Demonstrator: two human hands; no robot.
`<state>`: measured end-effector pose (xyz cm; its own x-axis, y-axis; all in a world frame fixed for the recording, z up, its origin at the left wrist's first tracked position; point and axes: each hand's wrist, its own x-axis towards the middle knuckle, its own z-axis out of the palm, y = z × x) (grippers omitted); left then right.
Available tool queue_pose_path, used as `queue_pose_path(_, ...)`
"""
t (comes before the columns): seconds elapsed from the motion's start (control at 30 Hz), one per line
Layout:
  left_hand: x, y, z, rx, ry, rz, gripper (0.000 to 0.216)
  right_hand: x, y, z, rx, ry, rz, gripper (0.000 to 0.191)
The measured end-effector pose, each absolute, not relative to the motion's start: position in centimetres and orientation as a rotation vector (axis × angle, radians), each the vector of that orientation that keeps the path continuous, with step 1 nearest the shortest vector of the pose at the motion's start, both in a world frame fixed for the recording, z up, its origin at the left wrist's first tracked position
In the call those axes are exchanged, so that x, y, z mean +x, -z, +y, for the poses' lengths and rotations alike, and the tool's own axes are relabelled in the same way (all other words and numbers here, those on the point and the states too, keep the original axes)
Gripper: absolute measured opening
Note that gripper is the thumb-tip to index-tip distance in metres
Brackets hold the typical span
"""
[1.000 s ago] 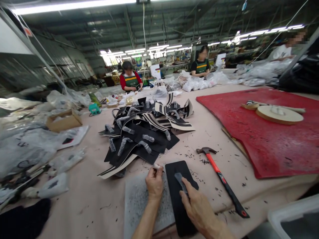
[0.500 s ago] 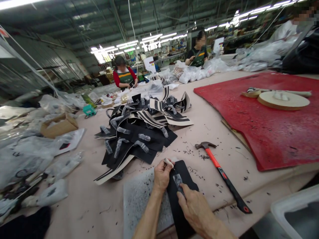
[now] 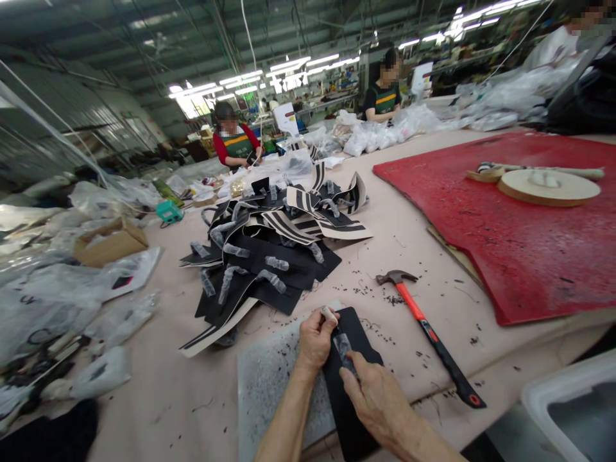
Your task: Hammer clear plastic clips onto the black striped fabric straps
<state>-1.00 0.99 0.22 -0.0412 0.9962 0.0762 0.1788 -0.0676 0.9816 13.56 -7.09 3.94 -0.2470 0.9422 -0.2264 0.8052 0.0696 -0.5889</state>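
Note:
A black panel [image 3: 353, 410] lies lengthwise over the speckled pale board [image 3: 274, 391] in front of me. Along it runs a dark strap wrapped in clear plastic [image 3: 342, 346]. My left hand [image 3: 315, 337] is closed in a pinch at the strap's upper end, with a white cover on one finger; what lies between the fingertips is hidden. Lower down, my right hand [image 3: 373, 391] has thumb and index finger closed on the wrapped strap. A claw hammer [image 3: 423, 330] with a red and black handle rests to the right.
Several black panels [image 3: 255, 256] with wrapped straps and striped pieces lie heaped ahead. A red mat [image 3: 529, 256] carries a tape roll [image 3: 548, 186]. Plastic bags [image 3: 52, 314] and a cardboard box [image 3: 110, 240] are at left, a white bin [image 3: 572, 385] at lower right. Two people work beyond.
Both hands keep their places on the panel and strap, with only slight finger movement. The view has shifted a little. Across the table, one person's arm has lowered.

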Motion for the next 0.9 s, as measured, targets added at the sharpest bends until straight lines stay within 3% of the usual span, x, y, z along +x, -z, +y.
queue_pose_path(0.13, -1.0, -0.1, 0.8, 1.502, -1.201, 1.352, 0.014, 16.8, -4.6, -6.0, -1.633, -0.906, -1.954, 0.046)
queue_pose_path(0.33, -0.9, -0.1, 0.5, 1.673, -1.206, 1.338, 0.014, 25.8, -3.0, -2.4, -2.092, -0.232, -1.971, 0.037)
queue_pose_path(0.4, -0.8, -0.2, 0.5, 1.705, -1.202, 1.335, 0.016, 27.7, -2.1, -1.9, -2.238, -0.361, -1.931, 0.025)
queue_pose_path(0.53, -0.8, -0.6, 0.5, 1.746, -1.179, 1.32, 0.017, 28.5, -2.3, -1.2, -2.177, -0.995, -1.515, 0.007)
queue_pose_path(0.7, -0.9, -0.8, 0.6, 1.767, -1.134, 1.288, 0.015, 26.6, -6.5, -0.9, -1.967, -1.378, -1.333, 0.02)
queue_pose_path(0.8, -1.0, -0.7, 0.6, 1.781, -1.108, 1.288, 0.014, 25.2, -9.4, -2.0, -1.834, -1.285, -1.385, 0.035)
queue_pose_path(0.9, -1.0, -0.6, 0.5, 1.806, -1.106, 1.291, 0.015, 24.3, -10.6, -3.6, -1.668, -0.827, -1.743, 0.037)
